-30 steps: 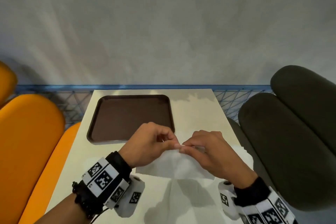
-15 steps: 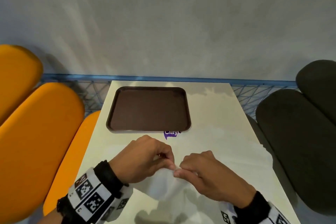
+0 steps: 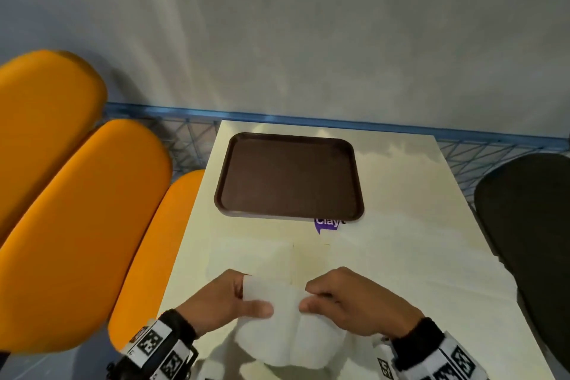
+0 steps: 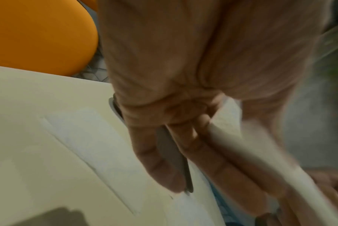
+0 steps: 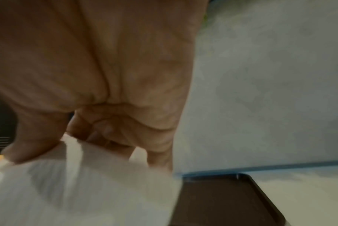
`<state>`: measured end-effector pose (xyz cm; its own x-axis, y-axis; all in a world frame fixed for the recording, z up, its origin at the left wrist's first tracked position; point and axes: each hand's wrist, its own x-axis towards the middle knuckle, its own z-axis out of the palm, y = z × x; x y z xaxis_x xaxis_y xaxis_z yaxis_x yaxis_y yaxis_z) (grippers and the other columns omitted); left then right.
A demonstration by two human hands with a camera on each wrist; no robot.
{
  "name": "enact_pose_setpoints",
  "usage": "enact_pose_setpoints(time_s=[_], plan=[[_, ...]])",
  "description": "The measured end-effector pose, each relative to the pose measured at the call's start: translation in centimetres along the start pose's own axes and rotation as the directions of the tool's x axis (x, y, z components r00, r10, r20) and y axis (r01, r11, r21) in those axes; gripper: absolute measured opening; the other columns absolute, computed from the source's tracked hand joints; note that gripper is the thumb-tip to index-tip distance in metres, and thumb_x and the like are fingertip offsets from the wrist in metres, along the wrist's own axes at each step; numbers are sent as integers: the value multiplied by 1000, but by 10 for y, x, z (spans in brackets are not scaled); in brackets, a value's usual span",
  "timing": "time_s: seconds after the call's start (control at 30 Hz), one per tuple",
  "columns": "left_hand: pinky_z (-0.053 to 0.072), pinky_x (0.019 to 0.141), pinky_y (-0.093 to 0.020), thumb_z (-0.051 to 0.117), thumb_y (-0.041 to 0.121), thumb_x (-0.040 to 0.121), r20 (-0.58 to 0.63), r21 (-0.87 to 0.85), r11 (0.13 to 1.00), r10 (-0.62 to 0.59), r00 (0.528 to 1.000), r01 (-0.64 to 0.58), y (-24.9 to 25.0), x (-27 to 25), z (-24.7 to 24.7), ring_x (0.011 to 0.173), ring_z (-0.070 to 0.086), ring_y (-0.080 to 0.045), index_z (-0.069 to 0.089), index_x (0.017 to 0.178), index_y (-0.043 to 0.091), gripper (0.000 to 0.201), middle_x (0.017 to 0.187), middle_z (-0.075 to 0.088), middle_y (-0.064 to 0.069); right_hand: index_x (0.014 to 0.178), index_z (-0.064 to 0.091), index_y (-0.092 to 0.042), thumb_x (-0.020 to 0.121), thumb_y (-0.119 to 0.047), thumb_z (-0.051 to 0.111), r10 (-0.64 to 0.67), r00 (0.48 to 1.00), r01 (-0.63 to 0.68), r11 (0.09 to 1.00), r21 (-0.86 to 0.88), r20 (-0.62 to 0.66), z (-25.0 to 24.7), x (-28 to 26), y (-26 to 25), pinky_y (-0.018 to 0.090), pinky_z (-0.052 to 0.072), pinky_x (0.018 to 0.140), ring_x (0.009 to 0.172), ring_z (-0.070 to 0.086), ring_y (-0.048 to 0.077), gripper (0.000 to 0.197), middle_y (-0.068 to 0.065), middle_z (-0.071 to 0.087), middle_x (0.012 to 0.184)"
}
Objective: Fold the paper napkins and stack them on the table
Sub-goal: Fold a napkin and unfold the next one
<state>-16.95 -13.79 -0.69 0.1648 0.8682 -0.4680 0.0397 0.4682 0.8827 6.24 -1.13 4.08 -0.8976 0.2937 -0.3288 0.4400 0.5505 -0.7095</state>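
Both hands, left hand [image 3: 226, 302] and right hand [image 3: 345, 302], pinch a white paper napkin [image 3: 287, 333] lifted above the near surface [image 3: 401, 256], apparently mid-fold; next, probably aligning edges and creasing.

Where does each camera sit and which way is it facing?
Head: worn high, facing forward and down at the table, tray and napkin; both hands, left hand, right hand.
Left wrist: along the left hand's fingers at napkin and table.
Right wrist: along the right hand's palm at napkin and tray.
Shared: all see the napkin.
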Motion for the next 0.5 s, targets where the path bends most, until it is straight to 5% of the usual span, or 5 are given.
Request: enact_pose_setpoints(time_s=[0.1,0.2,0.33,0.5], plan=[[53,77,-27,76,31,85,-168,-48,995,-89,982,83,-17,3,-18,87,73,-24,75,103,7,30,100,77,-8,71,55,-13,93,-40,67,144,990,-143,975,168,6,9,19,24,17,34,58,61,45,2,37,-7,51,67],[51,78,-34,72,39,88,-303,-85,976,-216,928,200,-43,11,-49,94,70,-39,75,103,7,35,103,75,-19,78,65,-3,89,-29,73,325,942,-269,884,383,-87,23,43,45,17,39,60,61,51,2,30,-5,58,68],[57,84,-49,67,26,94,-505,-116,956,-290,813,268,-60,38,-81,94,70,-41,74,99,4,24,98,75,-22,58,55,-17,88,-10,71,609,779,-347,616,707,-148,51,89,59,22,37,52,47,44,8,35,-9,49,51],[59,84,-45,69,25,91,-677,-48,937,-286,679,346,-74,72,-99,84,72,-28,74,91,13,13,89,77,-7,52,40,-20,83,-18,71,772,569,-452,581,677,-283,73,146,69,27,36,62,57,42,15,44,-8,42,52]])
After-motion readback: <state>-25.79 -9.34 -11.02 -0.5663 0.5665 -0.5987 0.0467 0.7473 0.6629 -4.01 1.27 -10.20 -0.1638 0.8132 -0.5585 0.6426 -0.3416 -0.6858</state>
